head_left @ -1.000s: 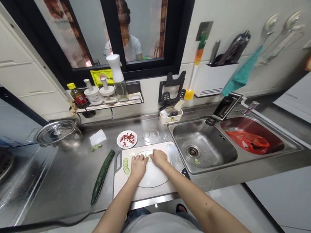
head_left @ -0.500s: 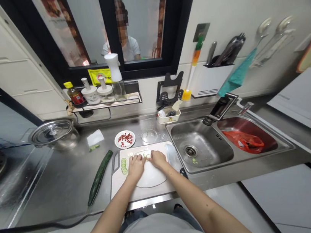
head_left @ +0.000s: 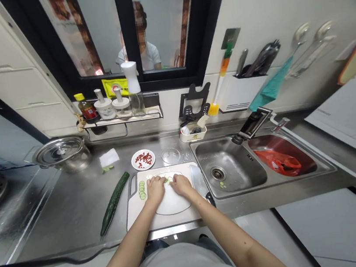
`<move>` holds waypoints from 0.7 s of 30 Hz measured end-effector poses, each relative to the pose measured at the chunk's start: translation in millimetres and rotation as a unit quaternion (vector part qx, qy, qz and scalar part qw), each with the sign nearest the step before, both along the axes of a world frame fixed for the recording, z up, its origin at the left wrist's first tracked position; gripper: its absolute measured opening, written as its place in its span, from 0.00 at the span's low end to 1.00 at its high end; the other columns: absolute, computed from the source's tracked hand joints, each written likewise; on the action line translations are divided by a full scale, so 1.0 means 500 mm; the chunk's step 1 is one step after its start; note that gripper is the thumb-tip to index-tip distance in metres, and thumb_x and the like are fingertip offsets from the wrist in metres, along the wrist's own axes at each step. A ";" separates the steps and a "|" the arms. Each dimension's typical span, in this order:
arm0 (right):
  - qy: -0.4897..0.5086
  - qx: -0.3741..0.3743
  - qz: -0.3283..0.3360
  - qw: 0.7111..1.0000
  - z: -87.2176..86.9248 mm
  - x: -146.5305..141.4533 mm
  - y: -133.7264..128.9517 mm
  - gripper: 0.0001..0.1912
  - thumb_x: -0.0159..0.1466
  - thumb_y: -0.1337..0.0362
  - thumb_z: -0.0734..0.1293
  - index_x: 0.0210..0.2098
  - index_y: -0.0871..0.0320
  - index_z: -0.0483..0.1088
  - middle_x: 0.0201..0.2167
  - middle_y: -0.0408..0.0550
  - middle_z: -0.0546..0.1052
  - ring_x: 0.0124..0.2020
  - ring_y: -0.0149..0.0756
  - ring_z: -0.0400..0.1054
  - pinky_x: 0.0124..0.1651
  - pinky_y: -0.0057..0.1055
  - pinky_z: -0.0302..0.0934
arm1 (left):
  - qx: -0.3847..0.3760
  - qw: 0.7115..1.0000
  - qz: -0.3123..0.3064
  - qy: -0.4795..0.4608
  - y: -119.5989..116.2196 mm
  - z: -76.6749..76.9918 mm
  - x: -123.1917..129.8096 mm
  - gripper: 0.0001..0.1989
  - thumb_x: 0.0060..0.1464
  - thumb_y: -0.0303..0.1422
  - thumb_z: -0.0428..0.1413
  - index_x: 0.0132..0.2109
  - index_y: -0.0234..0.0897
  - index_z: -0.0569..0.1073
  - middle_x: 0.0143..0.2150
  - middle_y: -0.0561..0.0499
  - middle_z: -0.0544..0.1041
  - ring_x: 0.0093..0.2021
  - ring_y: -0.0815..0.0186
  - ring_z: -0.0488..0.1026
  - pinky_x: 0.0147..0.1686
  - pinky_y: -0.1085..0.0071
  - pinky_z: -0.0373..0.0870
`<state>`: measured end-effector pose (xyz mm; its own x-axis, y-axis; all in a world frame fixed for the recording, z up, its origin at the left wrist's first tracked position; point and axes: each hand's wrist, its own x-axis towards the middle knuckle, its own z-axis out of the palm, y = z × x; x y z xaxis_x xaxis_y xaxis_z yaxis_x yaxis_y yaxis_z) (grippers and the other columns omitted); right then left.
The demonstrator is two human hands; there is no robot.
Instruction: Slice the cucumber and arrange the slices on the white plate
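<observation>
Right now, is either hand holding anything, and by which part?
Both the left hand and right hand rest on the cutting board, fingertips at cucumber slices between them. Whether any slice is pinched cannot be told.

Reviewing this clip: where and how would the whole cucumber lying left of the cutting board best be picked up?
Probably around the middle of the cucumber, from above, fingers across its width. It lies flat and diagonal on the steel counter, long and thin, with free space on both sides; the left hand is nearer.
</observation>
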<state>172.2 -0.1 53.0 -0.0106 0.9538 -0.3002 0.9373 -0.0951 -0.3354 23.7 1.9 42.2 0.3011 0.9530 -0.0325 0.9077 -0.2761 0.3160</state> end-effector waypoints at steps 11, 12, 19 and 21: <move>0.161 0.131 -0.023 0.978 -0.012 0.036 -0.086 0.09 0.64 0.64 0.59 0.33 0.59 0.70 0.29 0.47 0.75 0.31 0.32 0.65 0.35 0.25 0.54 | 0.017 0.976 0.185 -0.117 -0.058 -0.021 -0.107 0.16 0.58 0.31 0.47 0.48 0.41 0.75 0.50 0.47 0.76 0.50 0.58 0.70 0.50 0.64 0.61; 0.177 0.141 -0.028 0.974 -0.014 0.040 -0.095 0.10 0.64 0.63 0.59 0.32 0.59 0.69 0.28 0.46 0.74 0.30 0.32 0.65 0.34 0.25 0.53 | 0.014 0.972 0.208 -0.110 -0.069 -0.027 -0.122 0.15 0.58 0.32 0.48 0.48 0.41 0.75 0.50 0.47 0.76 0.50 0.58 0.70 0.50 0.64 0.61; 0.229 0.169 -0.053 0.957 -0.018 0.062 -0.132 0.12 0.62 0.61 0.58 0.27 0.57 0.68 0.21 0.43 0.70 0.25 0.32 0.62 0.30 0.26 0.52 | -0.052 0.956 0.285 -0.048 -0.114 -0.053 -0.180 0.18 0.55 0.39 0.51 0.51 0.39 0.73 0.47 0.44 0.77 0.48 0.53 0.71 0.49 0.59 0.61; 0.231 0.170 -0.052 0.957 -0.014 0.065 -0.138 0.12 0.62 0.61 0.58 0.27 0.57 0.68 0.21 0.43 0.69 0.24 0.32 0.62 0.30 0.26 0.52 | -0.056 0.955 0.287 -0.039 -0.114 -0.051 -0.178 0.18 0.55 0.40 0.51 0.50 0.39 0.73 0.47 0.43 0.77 0.48 0.52 0.71 0.49 0.57 0.60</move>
<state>204.5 -69.0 46.0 0.0330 0.9986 0.0411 0.6731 0.0082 -0.7395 -65.5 -55.3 16.6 -0.2652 0.9536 -0.1422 0.8716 0.3002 0.3876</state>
